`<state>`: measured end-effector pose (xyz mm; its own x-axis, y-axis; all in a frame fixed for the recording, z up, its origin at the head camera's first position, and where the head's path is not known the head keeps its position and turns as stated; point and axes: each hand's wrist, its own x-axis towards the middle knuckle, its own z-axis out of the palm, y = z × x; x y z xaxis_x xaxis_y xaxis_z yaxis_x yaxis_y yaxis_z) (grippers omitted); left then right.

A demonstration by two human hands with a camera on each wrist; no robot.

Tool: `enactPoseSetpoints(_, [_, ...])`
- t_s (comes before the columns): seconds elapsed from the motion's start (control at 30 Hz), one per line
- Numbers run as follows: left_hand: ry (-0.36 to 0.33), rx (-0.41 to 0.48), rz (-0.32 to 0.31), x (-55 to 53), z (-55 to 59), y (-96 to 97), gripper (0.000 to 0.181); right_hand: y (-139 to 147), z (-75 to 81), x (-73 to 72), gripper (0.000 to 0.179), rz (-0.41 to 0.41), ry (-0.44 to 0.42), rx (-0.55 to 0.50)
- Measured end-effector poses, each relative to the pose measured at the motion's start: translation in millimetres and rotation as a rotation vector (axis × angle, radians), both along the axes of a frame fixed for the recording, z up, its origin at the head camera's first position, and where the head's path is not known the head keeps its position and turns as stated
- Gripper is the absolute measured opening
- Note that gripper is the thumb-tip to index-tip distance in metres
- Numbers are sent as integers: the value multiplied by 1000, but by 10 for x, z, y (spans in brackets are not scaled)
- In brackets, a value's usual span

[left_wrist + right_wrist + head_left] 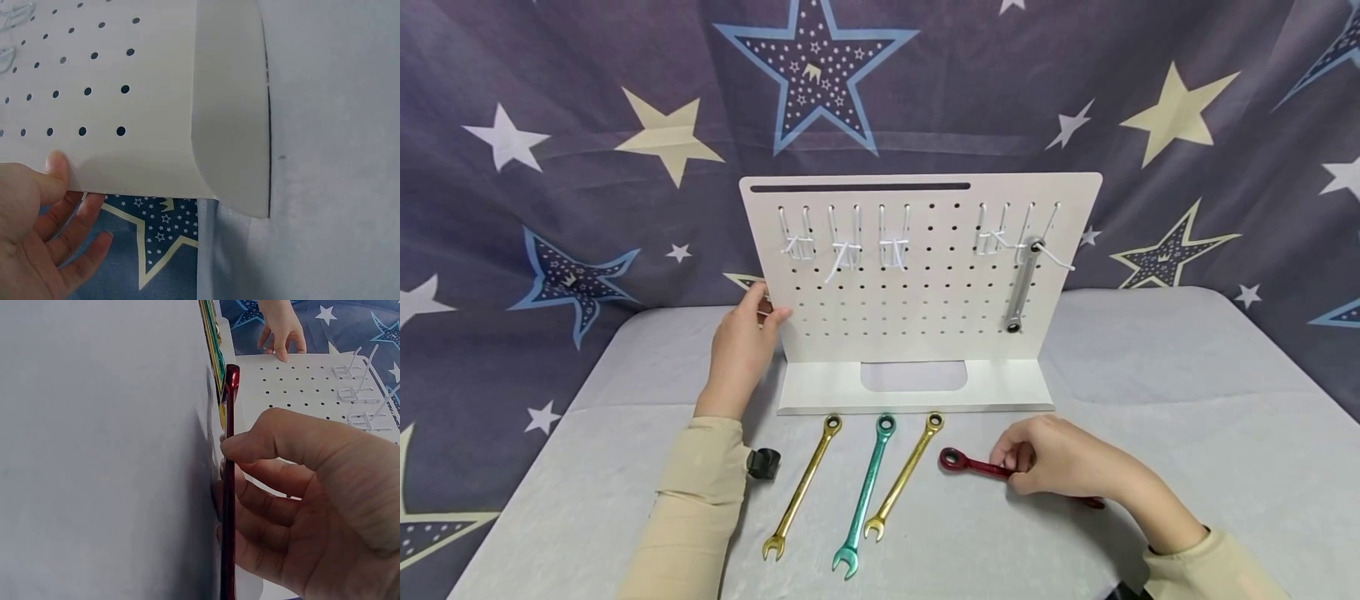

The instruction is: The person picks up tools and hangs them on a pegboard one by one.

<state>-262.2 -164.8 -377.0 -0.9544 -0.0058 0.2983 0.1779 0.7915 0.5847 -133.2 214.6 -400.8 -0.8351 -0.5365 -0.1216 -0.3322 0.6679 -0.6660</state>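
My left hand (743, 346) grips the left edge of a white pegboard (895, 325), its thumb on the front face and the other fingers behind, as the left wrist view shows. At the front right, my right hand (1067, 458) pinches a red combination wrench (973, 465) between thumb and fingers, close over the table. The red wrench (230, 506) appears edge-on in the right wrist view. On the board's rightmost hook hangs a silver wrench (1021, 292) by its ring end. Left of the red wrench lie a gold wrench (805, 487), a green wrench (865, 496) and another gold wrench (904, 475).
Several white hooks (846, 246) stick out from the board's upper part. The board's flat base (820, 387) rests on the grey cloth-covered table (1187, 392). A black wrist camera (763, 463) sits by the left sleeve. Behind hangs a dark curtain (970, 92) with stars.
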Motion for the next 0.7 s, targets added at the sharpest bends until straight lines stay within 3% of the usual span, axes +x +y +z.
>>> enactPoseSetpoints(0.7, [4, 2, 0, -15, -3, -3, 28, 39, 16, -20, 24, 13, -5, -82])
